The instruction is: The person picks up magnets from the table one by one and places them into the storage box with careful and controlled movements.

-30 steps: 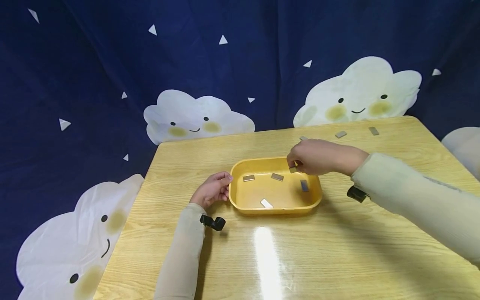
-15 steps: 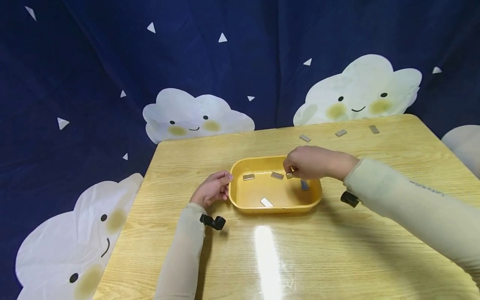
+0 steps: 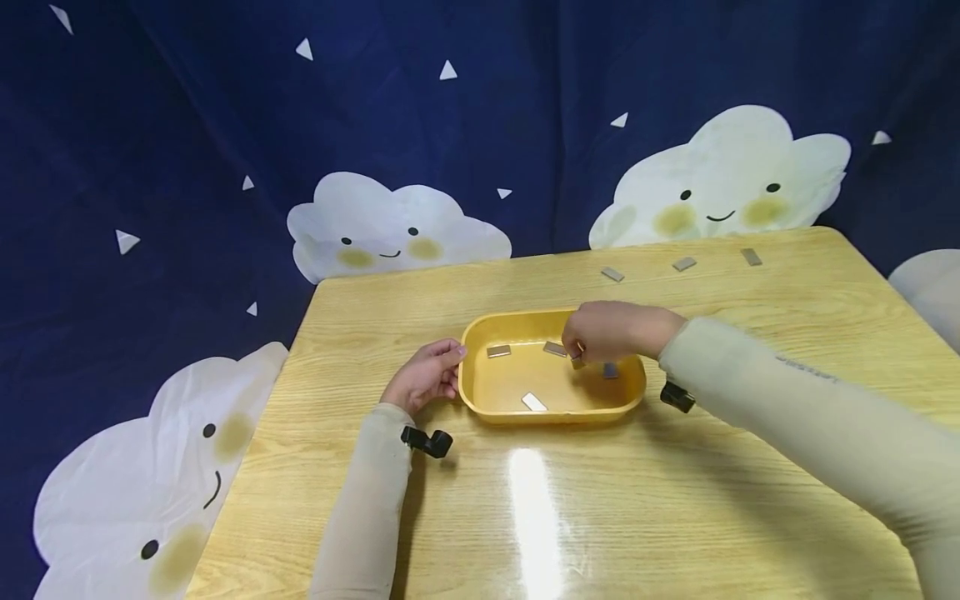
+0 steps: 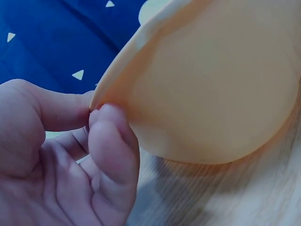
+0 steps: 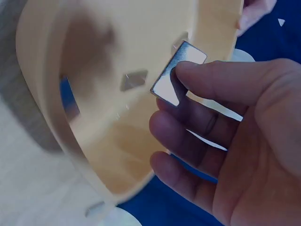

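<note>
A yellow plastic tray [image 3: 551,417] with raised walls stands on the table. My left hand [image 3: 423,377] pinches its left rim between thumb and fingers, as the left wrist view also shows. Over the right part of the tray, my right hand [image 3: 618,329] holds a small flat silver metal block [image 5: 164,87] between thumb and fingers. Several similar blocks lie apart on the tray floor: one at the left [image 3: 498,352], one near the back [image 3: 555,348], a bright one at the front [image 3: 534,402] and a darker one [image 3: 611,370] below my right hand.
Three more metal blocks lie spaced along the far right of the wooden table [image 3: 360,333]: a near one [image 3: 612,274], a middle one [image 3: 684,263] and a far one [image 3: 752,257]. Behind the table hangs a dark blue cloth [image 3: 420,117] with clouds.
My right hand has moved left and toward me, lower into the tray with the block, uncovering the nearest block on the table. The left hand stays at the rim.
</note>
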A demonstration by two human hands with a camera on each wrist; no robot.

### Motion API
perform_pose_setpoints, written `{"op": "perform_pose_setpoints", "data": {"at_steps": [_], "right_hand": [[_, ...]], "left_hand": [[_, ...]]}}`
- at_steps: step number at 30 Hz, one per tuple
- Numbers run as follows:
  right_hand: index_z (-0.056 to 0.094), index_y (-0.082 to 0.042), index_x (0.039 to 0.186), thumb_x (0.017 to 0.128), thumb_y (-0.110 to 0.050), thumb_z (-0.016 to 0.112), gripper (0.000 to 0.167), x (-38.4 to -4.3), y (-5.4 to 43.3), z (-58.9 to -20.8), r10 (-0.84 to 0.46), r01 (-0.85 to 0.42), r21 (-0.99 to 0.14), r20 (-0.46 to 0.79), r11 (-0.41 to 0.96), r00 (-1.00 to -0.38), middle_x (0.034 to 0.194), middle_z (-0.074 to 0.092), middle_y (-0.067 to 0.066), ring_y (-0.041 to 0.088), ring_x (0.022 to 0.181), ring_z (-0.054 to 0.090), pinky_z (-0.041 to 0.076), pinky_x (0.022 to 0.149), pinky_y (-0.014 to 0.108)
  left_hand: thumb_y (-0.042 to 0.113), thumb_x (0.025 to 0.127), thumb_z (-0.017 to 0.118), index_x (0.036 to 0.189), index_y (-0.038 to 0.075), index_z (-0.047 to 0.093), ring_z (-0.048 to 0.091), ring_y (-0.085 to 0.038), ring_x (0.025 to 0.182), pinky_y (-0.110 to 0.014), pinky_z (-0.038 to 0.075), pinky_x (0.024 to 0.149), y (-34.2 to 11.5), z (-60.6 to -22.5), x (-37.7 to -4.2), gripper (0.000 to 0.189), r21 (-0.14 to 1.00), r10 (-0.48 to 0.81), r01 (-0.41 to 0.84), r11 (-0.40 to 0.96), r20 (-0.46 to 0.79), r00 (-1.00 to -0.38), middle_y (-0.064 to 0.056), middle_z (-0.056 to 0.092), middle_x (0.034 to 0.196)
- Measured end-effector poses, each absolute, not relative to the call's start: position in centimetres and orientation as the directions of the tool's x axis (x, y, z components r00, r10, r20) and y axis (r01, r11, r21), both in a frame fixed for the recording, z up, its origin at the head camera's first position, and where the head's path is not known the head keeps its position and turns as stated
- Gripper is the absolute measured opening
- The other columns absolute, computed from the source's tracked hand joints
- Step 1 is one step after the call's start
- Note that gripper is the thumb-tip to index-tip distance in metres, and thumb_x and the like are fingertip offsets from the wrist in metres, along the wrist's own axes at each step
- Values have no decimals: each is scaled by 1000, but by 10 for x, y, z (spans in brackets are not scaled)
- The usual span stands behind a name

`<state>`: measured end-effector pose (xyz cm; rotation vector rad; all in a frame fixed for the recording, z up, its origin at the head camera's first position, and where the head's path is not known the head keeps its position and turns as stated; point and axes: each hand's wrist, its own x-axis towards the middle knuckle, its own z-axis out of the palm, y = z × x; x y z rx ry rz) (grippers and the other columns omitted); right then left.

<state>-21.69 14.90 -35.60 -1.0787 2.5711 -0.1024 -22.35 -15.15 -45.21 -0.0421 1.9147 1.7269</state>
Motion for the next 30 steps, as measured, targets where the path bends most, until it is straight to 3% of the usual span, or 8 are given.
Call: {"op": "perform_pose_setpoints", "data": {"at_steps": [6,12,22,28,30], "right_hand": [[73,-12,84,86,-3,68,11,-210,143,-370,-705,-682,-218,-372,698,-603,81,69,-2,12,73,58,52,66,26],[72,-12,83,86,-3,68,11,-209,141,-374,-678,-656,-212,-387,725,-625,80,68,-3,13,71,55,50,65,26],[71,-13,80,87,-3,66,13,-213,137,-379,-673,-672,-184,-434,717,-599,75,64,-5,12,68,51,46,62,22],[71,-14,78,88,-2,62,18,-217,131,-378,-613,-638,-156,-516,754,-598,74,60,-4,12,68,47,39,60,22],[66,-15,70,90,-2,60,24,-217,129,-378,-591,-618,-161,-546,770,-594,68,54,-5,11,63,42,33,56,22]], "left_hand": [[21,105,48,100,7,54,51,-9,50,-19,47,47,-152,-453,-223,16,912,347,-372,172,-409,-844,4,53,64],[22,105,48,105,2,51,50,-10,50,-20,46,46,-151,-452,-225,20,906,330,-388,169,-423,-844,4,52,64],[21,104,49,105,2,52,50,-10,50,-20,45,46,-151,-452,-226,19,905,323,-394,161,-425,-845,3,52,64],[21,105,49,106,3,52,50,-10,51,-20,46,46,-151,-452,-226,18,902,328,-398,167,-431,-840,3,52,65],[21,104,49,107,2,52,50,-10,51,-20,46,47,-152,-452,-226,19,902,325,-395,175,-431,-842,3,52,65]]}}
